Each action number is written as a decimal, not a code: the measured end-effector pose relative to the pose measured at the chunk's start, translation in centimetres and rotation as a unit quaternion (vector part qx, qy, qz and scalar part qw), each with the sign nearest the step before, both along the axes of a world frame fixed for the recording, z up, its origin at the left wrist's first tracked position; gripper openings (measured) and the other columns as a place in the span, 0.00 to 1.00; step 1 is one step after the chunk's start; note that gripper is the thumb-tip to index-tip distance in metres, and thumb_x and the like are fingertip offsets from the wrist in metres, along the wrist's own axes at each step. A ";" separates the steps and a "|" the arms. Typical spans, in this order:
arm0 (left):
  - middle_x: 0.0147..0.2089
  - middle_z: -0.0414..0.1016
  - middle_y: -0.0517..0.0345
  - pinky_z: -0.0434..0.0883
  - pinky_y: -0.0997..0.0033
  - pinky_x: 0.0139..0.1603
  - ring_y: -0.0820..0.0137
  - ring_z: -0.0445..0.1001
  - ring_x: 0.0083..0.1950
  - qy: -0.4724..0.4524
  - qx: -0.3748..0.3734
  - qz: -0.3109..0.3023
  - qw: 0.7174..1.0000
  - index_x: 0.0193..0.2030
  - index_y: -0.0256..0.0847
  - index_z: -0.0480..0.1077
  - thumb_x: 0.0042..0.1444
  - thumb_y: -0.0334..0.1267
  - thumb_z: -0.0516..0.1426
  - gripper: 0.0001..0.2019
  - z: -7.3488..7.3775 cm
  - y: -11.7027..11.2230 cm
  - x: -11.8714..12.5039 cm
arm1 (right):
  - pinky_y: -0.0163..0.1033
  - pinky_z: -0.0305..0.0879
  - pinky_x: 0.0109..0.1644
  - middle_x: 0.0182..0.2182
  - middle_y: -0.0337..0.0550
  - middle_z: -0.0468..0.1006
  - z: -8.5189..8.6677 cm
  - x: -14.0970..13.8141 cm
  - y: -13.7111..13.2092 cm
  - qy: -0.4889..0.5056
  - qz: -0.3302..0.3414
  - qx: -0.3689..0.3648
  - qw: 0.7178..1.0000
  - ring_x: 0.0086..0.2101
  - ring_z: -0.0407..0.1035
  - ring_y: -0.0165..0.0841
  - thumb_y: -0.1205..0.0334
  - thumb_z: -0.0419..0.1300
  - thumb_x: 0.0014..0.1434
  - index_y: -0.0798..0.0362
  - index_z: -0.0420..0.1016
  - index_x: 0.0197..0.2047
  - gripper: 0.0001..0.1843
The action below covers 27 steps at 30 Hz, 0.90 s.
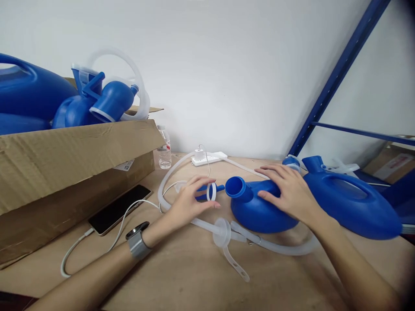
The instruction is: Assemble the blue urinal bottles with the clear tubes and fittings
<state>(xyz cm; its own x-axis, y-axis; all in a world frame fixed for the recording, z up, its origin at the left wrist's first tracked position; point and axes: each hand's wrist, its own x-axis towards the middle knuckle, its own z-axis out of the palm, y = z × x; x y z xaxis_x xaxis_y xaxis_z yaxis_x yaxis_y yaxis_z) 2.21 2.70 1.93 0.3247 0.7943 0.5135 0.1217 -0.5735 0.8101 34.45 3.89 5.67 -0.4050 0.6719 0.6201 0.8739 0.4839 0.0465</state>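
Between the thumb and fingertips of my left hand (191,201) is a white plastic ring (211,192), held on edge. Just behind it shows a blue spouted piece (220,188), mostly hidden by the fingers; whether the ring is joined to it I cannot tell. My right hand (287,190) lies over a blue plastic urinal bottle (259,216), its thumb and fingers spread. That bottle rests on its side, its uncapped mouth (235,186) facing up and left. In front of it lies a clear tube (285,249) with a translucent strapped cap (222,233).
On the left, an open cardboard box (78,142) holds several blue bottles and fittings. A phone (119,208) lies charging beside it, near a water bottle (164,149). A power strip (209,159) sits by the wall. Another blue bottle (353,207) stands right, near a blue rack (337,77).
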 end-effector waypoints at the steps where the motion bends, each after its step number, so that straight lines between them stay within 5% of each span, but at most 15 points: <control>1: 0.60 0.73 0.48 0.81 0.50 0.60 0.58 0.77 0.60 -0.001 0.000 0.005 1.000 0.58 0.45 0.74 0.51 0.45 0.74 0.29 0.3 0.0 0.3 | 0.66 0.65 0.62 0.58 0.54 0.79 -0.1 1.0 0.4 0.014 -0.012 -0.022 1.000 0.58 0.71 0.57 0.33 0.55 0.65 0.48 0.77 0.60 0.33; 6: 0.61 0.74 0.47 0.82 0.52 0.58 0.58 0.77 0.60 0.025 0.024 -0.007 0.999 0.58 0.43 0.75 0.50 0.44 0.75 0.29 2.2 0.1 2.6 | 0.61 0.71 0.60 0.59 0.49 0.81 -1.0 2.9 1.0 0.095 0.010 -0.169 0.981 0.55 0.76 0.53 0.37 0.59 0.63 0.45 0.72 0.66 0.33; 11: 0.55 0.80 0.47 0.80 0.61 0.49 0.60 0.79 0.54 0.142 0.055 -0.002 0.988 0.52 0.38 0.77 0.48 0.45 0.75 0.26 5.9 0.9 3.9 | 0.59 0.73 0.58 0.51 0.49 0.84 -0.7 1.7 0.9 0.125 0.037 -0.162 0.978 0.51 0.78 0.53 0.37 0.61 0.60 0.47 0.80 0.52 0.27; 16: 0.47 0.83 0.51 0.73 0.64 0.47 0.61 0.80 0.46 0.324 0.134 -0.033 0.936 0.51 0.37 0.77 0.50 0.53 0.73 0.28 9.1 1.9 3.2 | 0.59 0.72 0.55 0.46 0.50 0.84 -0.9 1.7 1.2 0.141 0.017 -0.185 0.972 0.47 0.78 0.53 0.33 0.62 0.58 0.48 0.79 0.47 0.28; 21: 0.42 0.82 0.52 0.66 0.65 0.40 0.62 0.77 0.40 0.438 0.235 -0.026 0.868 0.46 0.39 0.76 0.60 0.57 0.65 0.22 9.5 1.7 2.2 | 0.59 0.70 0.56 0.47 0.50 0.84 -1.1 1.6 1.3 0.155 0.010 -0.189 0.970 0.48 0.77 0.54 0.32 0.62 0.57 0.49 0.79 0.46 0.29; 27: 0.45 0.80 0.52 0.64 0.68 0.39 0.65 0.76 0.42 0.460 0.219 -0.080 0.857 0.47 0.37 0.73 0.65 0.38 0.62 0.08 10.1 1.6 1.4 | 0.56 0.69 0.54 0.45 0.52 0.84 -0.2 0.4 0.7 0.163 -0.003 -0.214 0.963 0.47 0.77 0.55 0.33 0.62 0.57 0.50 0.77 0.43 0.28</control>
